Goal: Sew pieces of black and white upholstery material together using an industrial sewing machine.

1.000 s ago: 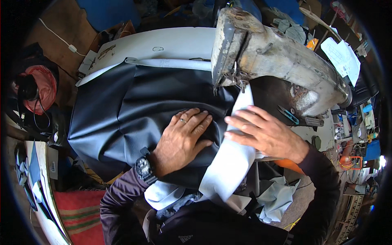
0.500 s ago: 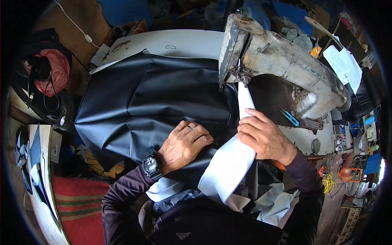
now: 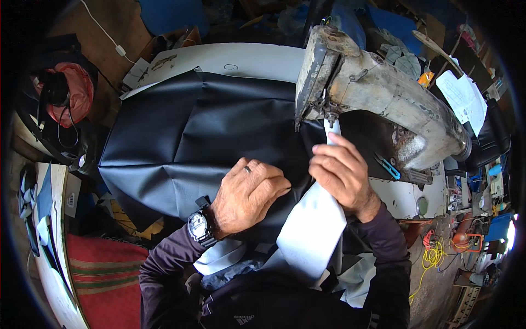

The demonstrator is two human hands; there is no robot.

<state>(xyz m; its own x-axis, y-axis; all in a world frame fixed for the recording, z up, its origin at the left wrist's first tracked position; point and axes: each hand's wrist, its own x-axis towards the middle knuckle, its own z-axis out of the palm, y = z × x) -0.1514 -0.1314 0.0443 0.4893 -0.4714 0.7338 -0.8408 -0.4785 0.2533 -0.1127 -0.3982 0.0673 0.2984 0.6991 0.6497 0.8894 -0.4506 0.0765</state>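
A worn, cream-coloured sewing machine (image 3: 378, 82) stands at the right, its needle end over a black leather-like sheet (image 3: 235, 126). From under the presser area a white strip of material (image 3: 312, 233) runs toward me and widens near my body. My right hand (image 3: 345, 175) has its fingers curled around the narrow part of this strip, just in front of the needle. My left hand (image 3: 252, 192), with a ring and a wristwatch, rests on the near edge of the sheet. Its fingers are bent and pressed together at the sheet; what lies beneath them is hidden.
Right of the strip, small blue-handled thread snips (image 3: 387, 166) lie by the machine base. A white table (image 3: 252, 59) shows behind the sheet. At the left are a red bag (image 3: 74, 96) and red striped cloth (image 3: 104, 274). A yellow cable (image 3: 433, 255) lies at the right.
My right hand has shifted slightly left and up toward the needle, its fingers more curled. My left hand has moved a little right and its fingers have bent closer together.
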